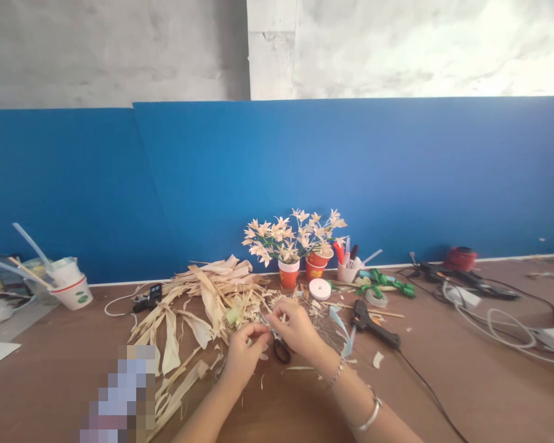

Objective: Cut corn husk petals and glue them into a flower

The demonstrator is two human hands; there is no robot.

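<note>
My left hand (245,351) and my right hand (293,323) are close together above the table, fingertips pinched near each other. Whatever lies between the fingers is too small to make out. Just below and between them are dark-handled scissors (281,351) on the table. Dried husk strips (203,295) are heaped to the left of and behind my left hand. Beyond my hands, pale flowers (279,232) stand in a red paper cup (289,275), with a white tape roll (320,289) to its right.
A black glue gun (373,326) lies to the right, its cord running toward the front edge. Green pieces (383,282) and a cup of tools (347,271) stand behind it. White cables (489,332) lie far right; a white cup (74,292) is at left.
</note>
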